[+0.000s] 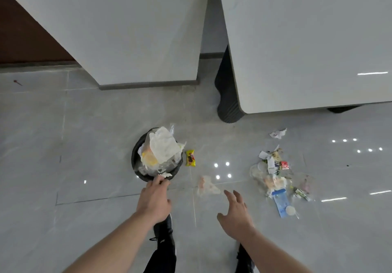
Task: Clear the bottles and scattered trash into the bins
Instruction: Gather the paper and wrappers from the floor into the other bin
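A grey tiled floor (84,134) fills most of the view, glossy enough to mirror ceiling lights. Far across it stand two big white surfaces: a white panel (127,28) on the left and a white table (307,39) on the right, with the table's dark ribbed leg (228,94) between them.

Near the middle sits a round black bin (135,158), heaped above its rim with white and clear plastic bags (162,147). To the right, well apart from the bin, lies a pile of scattered trash (273,173): paper slips, small wrappers and crumpled clear film. At the pile's near edge lies a blue-labelled bottle (281,202) on its side. A crumpled clear wrapper (206,184) lies between bin and pile, a yellow snack packet (190,157) lies just beside the bin's right rim, and a white paper scrap (278,133) lies farther off, beyond the pile.

The left hand (154,200) reaches to the bin's near rim, fingertips curled and pinching a bit of white bag there. The right hand (236,213) hovers above the floor with fingers spread wide, holding nothing, near the clear wrapper. Black shoes (164,230) show under the arms.
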